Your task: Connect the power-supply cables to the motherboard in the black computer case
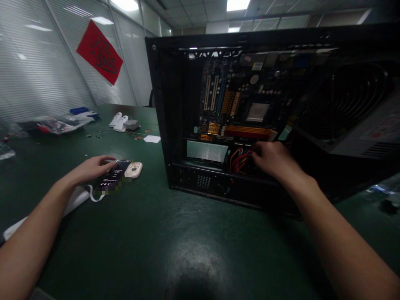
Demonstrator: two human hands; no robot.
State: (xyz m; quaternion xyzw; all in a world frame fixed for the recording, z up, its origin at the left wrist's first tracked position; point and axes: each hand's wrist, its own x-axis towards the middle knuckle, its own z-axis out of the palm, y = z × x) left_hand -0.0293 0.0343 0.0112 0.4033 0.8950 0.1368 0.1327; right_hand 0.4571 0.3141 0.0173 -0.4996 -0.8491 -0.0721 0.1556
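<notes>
Table (pixel 150 233), nr both hands: green. Sign (pixel 100 53), beyond L hand: red w/ black characters. Case (pixel 200 196), R hand: black.

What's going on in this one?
A person is working at an open computer case that stands on a green table. Their right hand reaches inside, beside the bundled coloured cables below the motherboard; whether it grips any is hidden. Their left hand is at a phone with a lit screen, lying on the table to the left of the case.
</notes>
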